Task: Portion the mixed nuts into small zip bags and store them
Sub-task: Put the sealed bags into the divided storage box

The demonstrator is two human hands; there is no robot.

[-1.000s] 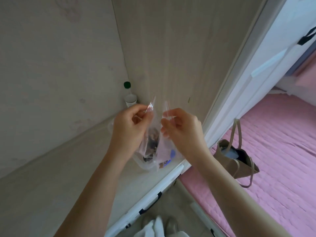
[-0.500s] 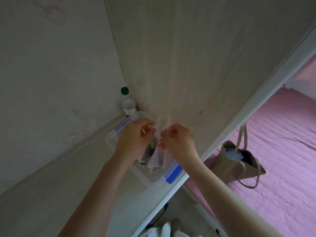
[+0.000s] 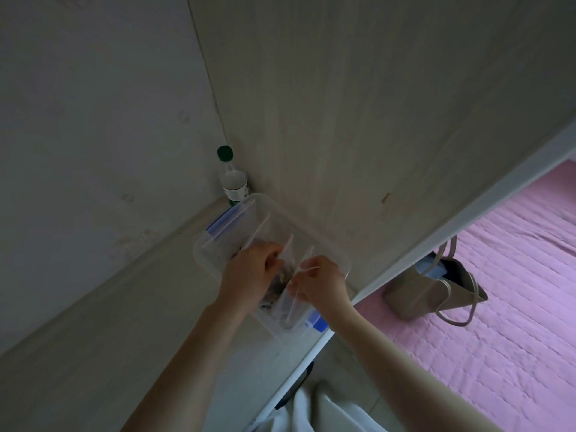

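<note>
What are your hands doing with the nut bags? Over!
Left hand grips nut bag. Right hand pinches second bag by its top. Both bags inside clear tub. Bottle behind, not blocking.

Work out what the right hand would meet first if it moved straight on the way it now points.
Most likely the nut-filled bag that the left hand holds. The right hand, pinching its own zip bag, points up-left towards it at the clear container, though depth is unclear.

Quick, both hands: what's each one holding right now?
Left hand: grips a zip bag of nuts.
Right hand: pinches a second zip bag.
</note>
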